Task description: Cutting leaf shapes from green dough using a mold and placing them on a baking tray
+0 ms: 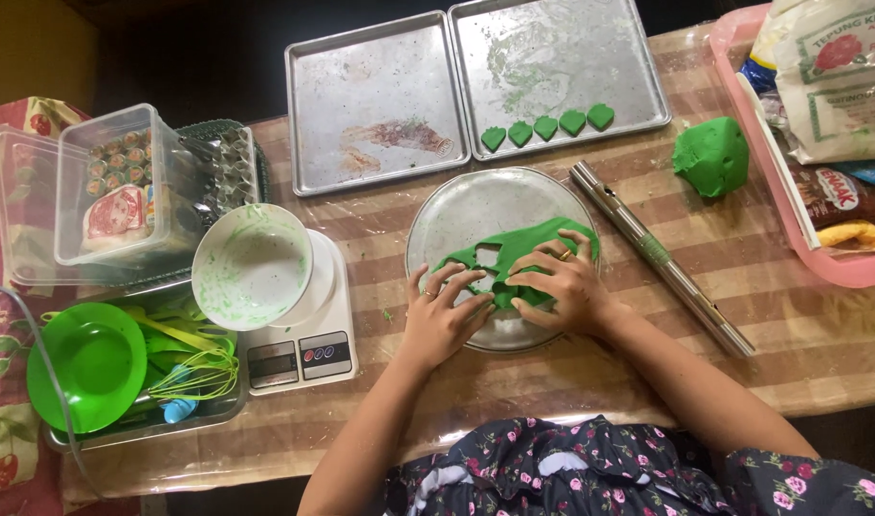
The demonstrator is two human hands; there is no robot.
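A flattened sheet of green dough point(525, 241) with cut-out holes lies on a round glass plate point(466, 205). My left hand point(442, 315) rests on the plate's near side, fingertips spread on the dough's left part. My right hand point(561, 287) presses down on the dough's middle, fingers curled over it. Several small green cut shapes point(546, 127) sit in a row on the right metal baking tray point(571, 48). A lump of green dough point(712, 156) lies on the table to the right.
A metal rolling pin point(659, 256) lies diagonally right of the plate. An empty second tray point(375, 96) is at the back. A dough-smeared bowl point(251, 266) sits on a kitchen scale point(308, 358). Plastic containers point(93, 196), a green plate point(84, 363) and a pink tray of packets point(820, 268) flank the table.
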